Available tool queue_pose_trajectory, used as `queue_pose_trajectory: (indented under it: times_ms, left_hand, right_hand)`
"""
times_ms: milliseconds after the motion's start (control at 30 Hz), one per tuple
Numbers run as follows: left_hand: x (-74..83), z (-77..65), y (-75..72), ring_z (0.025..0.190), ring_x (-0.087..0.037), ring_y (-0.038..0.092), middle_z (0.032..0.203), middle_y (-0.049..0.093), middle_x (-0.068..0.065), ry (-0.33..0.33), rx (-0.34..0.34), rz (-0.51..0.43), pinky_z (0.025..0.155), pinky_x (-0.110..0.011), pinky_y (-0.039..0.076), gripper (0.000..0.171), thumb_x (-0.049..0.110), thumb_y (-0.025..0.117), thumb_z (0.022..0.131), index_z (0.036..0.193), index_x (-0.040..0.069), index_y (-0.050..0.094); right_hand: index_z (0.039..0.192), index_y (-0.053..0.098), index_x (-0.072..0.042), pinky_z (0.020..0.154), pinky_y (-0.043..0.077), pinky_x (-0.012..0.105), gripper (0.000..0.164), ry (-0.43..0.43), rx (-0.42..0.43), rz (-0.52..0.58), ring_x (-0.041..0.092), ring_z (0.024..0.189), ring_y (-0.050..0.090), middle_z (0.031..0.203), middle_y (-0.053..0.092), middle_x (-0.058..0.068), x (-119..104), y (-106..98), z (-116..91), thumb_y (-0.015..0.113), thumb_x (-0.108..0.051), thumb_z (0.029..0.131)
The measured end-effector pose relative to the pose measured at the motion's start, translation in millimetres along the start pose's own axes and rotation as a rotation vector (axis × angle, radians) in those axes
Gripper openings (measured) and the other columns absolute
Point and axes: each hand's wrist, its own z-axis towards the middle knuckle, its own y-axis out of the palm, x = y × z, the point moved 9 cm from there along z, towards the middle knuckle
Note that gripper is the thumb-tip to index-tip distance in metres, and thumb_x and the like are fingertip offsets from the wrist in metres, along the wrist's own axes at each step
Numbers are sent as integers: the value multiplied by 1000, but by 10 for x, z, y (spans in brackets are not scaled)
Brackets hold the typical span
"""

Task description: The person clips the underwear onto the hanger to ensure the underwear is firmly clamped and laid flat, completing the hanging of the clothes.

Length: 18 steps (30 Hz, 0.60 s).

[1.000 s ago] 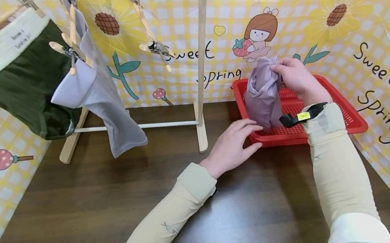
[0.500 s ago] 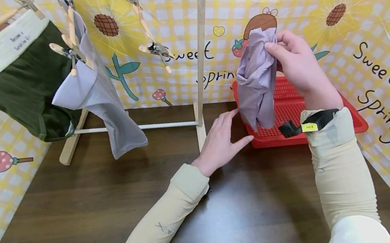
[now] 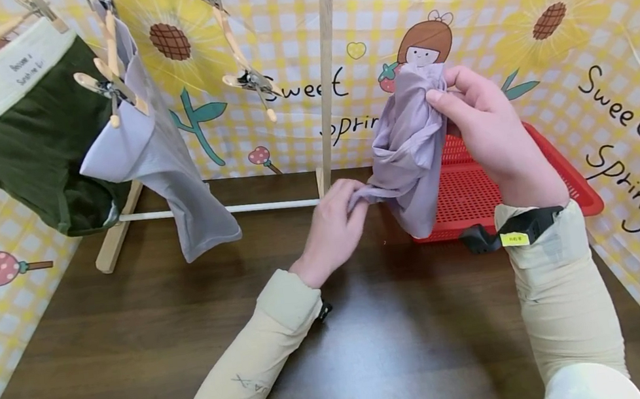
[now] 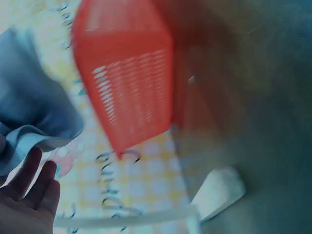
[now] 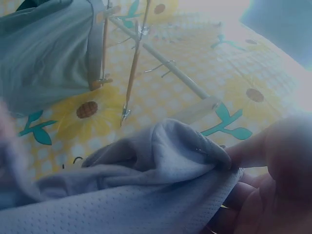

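Note:
A crumpled lilac cloth garment (image 3: 409, 150) hangs between the two hands, in front of the basket's left end. Its upper edge is pinched between the thumb and fingers of my right hand (image 3: 485, 121). My left hand (image 3: 332, 228) pinches a fold on the garment's left side. In the right wrist view the garment (image 5: 161, 180) shows a perforated weave, with the right thumb pressed on its edge. The left wrist view has the left hand (image 4: 29, 195) beneath a blurred part of the cloth (image 4: 34, 92). The garment's exact kind cannot be made out.
A red perforated basket (image 3: 468, 199) stands behind the garment. To the left, dark green underpants (image 3: 40, 132) and a lilac-grey garment (image 3: 189, 194) hang from clip hangers. Another clip hanger (image 3: 241, 57) holds nothing. The wooden rack post (image 3: 327, 80) rises beside the left hand.
My right hand has lifted the lilac garment up out of the basket and slightly left. My left hand has moved left from the basket rim and taken hold of a fold.

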Motion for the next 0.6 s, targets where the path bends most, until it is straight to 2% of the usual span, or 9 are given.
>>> queue_pose_trajectory:
  times_ms: [67,167,300,467,600]
  left_hand:
    - [-8,28,-160,81,-17,54,94,62,-3,-21,49,-36,72,-34,46,9,6,60,99,104,5,68]
    - [1,66,-394,82,-16,59,93,65,-3,-45,133,-93,72,-33,48,9,4,61,98,104,4,69]
    - [45,98,-643,89,-15,66,97,71,-5,-59,233,-175,79,-33,52,9,2,61,99,101,2,69]
    - [125,125,-801,94,-15,67,100,72,-6,-39,286,-215,84,-33,52,9,4,61,100,103,1,69]
    - [164,129,-855,96,-15,67,103,73,-7,-13,296,-204,84,-34,52,10,3,62,99,105,1,70]
  right_hand:
    - [106,58,-3,75,55,26,5,6,-5,10,18,83,64,92,68,9,41,10,-37,55,-7,104]
    - [106,58,-3,72,57,25,5,24,-19,10,18,81,65,93,68,8,125,28,-103,55,-7,104]
    - [110,56,-4,77,57,27,8,68,-51,-48,19,87,65,99,65,9,263,85,-201,54,-11,105]
    - [118,53,-2,80,57,29,18,136,-99,-148,22,94,65,106,62,11,471,170,-328,54,-16,107]
    - [118,50,-1,78,58,31,21,199,-142,-182,23,92,66,101,65,11,669,235,-416,54,-18,107]
